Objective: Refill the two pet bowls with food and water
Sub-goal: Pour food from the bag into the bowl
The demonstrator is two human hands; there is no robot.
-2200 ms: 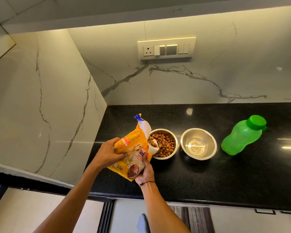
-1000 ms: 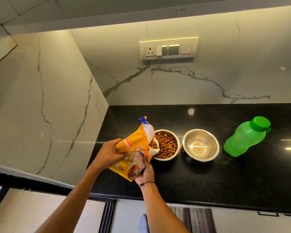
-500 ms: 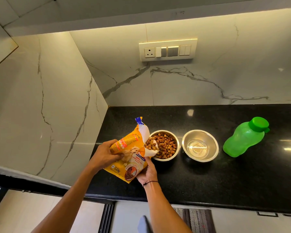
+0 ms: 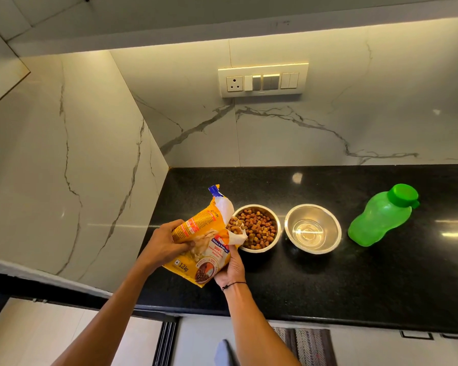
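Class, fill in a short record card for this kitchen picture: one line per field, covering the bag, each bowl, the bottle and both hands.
Bag: yellow plastic pet food bag, tilted, open mouth over the left bowl
Left bowl: round steel bowl holding brown kibble
Right bowl: round steel bowl with a little clear water
Bottle: green plastic bottle, capped, right of the bowls
Left hand: grips the bag's side
Right hand: holds the bag from below
Surface: black stone counter
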